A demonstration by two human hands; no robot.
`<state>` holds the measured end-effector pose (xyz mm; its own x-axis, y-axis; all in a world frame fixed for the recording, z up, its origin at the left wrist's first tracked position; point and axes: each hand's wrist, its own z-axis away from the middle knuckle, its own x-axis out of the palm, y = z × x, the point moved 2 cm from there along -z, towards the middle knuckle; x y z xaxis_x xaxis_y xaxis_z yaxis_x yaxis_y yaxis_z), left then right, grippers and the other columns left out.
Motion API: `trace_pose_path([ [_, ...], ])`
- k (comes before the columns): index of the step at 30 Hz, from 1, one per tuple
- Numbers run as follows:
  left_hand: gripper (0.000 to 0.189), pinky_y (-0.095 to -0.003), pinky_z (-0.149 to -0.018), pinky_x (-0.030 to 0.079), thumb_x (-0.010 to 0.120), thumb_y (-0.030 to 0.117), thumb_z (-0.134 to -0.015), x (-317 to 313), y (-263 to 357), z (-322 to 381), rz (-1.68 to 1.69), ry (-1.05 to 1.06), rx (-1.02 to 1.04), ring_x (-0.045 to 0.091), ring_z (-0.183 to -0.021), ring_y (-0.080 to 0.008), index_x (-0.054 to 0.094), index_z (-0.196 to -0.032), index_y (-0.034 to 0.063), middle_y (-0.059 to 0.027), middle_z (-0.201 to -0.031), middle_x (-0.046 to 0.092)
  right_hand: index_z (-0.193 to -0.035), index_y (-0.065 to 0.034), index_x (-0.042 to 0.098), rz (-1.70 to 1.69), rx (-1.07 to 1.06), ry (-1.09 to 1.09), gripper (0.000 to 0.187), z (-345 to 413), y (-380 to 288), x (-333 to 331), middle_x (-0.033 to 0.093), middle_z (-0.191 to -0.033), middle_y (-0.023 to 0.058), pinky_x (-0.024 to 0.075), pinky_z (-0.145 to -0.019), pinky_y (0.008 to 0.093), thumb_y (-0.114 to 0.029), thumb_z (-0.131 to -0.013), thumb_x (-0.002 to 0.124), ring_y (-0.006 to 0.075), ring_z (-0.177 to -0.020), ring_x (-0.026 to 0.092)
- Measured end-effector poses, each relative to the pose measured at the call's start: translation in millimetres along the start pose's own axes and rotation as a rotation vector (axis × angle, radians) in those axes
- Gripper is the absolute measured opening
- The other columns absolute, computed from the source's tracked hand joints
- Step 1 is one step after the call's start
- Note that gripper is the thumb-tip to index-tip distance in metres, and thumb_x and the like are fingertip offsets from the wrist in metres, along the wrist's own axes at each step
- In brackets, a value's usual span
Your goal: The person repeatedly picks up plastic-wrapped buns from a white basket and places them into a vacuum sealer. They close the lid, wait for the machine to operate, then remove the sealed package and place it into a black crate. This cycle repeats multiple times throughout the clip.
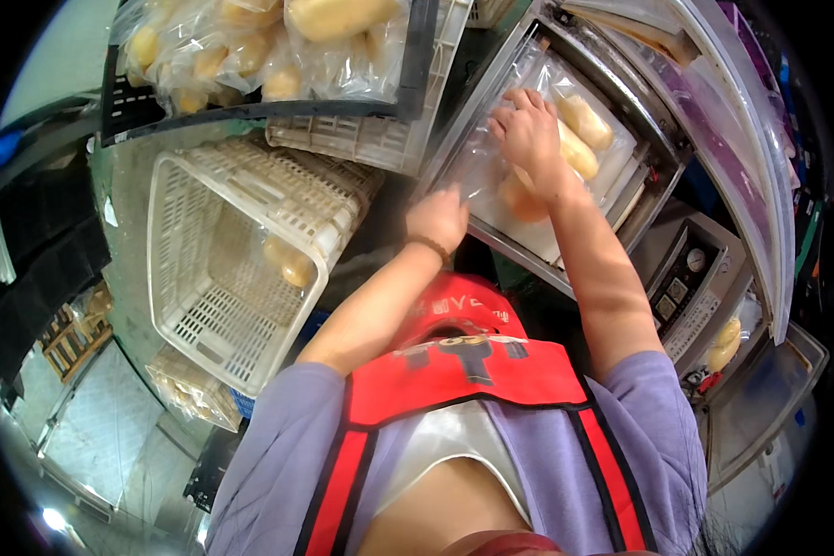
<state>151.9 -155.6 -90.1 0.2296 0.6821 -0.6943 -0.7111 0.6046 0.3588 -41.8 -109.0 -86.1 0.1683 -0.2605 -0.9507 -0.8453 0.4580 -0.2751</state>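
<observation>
A clear plastic bag of peeled, pale yellow root vegetables (578,154) lies in the metal chamber of what looks like a vacuum packing machine (500,247). Over this bag rests my right hand (530,135), fingers bent on the film; I cannot tell whether they pinch it. My left hand (438,219) is at the chamber's left rim, beside the loose film of the bag. It is blurred, its fingers curled and their tips hidden. Above the chamber, the raised transparent lid (730,139) leans to the right.
A white slatted crate (233,163) on the left holds a few vegetables. Behind it, a black crate (250,111) full of bagged vegetables sits on a white crate (368,139). The machine's control panel (681,278) with a gauge is at right, with another bag of vegetables (725,345) nearby.
</observation>
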Motion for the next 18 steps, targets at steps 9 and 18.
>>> trace_pose_path([
  [9, 0.054, -0.0441, -0.067, 0.050, 0.050, 0.041, -0.086, -1.8, -3.9, 19.5, -0.061, -0.079, -0.052, 0.064, -0.076, -0.0342, 0.043, -0.125, 0.0038, -0.0167, -0.079, 0.066, -0.092, -0.0172, 0.067, 0.088, 0.059, -0.173, 0.018, -4.2, 8.2, 14.0, 0.058, -0.096, 0.0006, 0.0390, -0.083, 0.0378, -0.020, -0.076, 0.059, 0.0208, -0.099, 0.051],
  [18, 0.031, -0.0428, -0.066, 0.050, 0.054, 0.034, -0.086, -6.9, -18.9, 9.2, 0.005, 0.325, 0.100, 0.064, -0.074, -0.0322, 0.060, -0.102, 0.0091, -0.0127, -0.079, 0.066, -0.090, -0.0144, 0.062, 0.020, 0.171, -0.093, 0.016, -6.0, 12.7, 23.2, 0.059, -0.092, 0.0041, 0.0383, -0.083, 0.0407, -0.014, -0.078, 0.052, 0.0240, -0.096, 0.053],
])
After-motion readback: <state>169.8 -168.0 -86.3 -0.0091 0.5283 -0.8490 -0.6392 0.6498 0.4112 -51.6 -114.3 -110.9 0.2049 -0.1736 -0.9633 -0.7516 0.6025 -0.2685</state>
